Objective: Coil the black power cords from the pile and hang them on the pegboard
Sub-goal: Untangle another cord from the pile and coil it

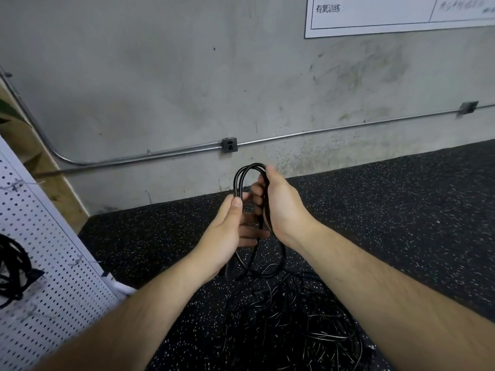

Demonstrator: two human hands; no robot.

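Cord (247, 172) coiled, left hand (227, 236), right hand (281, 207) gripping; pile (294, 317) below

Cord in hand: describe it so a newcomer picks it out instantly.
On the grey wall, find the socket; look just below. The cord arches between left hand and right hand in tidy loops, unlike the tangled pile beneath.

Glossy black cord (242, 174), speckled rubbery floor (401, 210), rough concrete wall (160, 89), metal conduit (321, 132).
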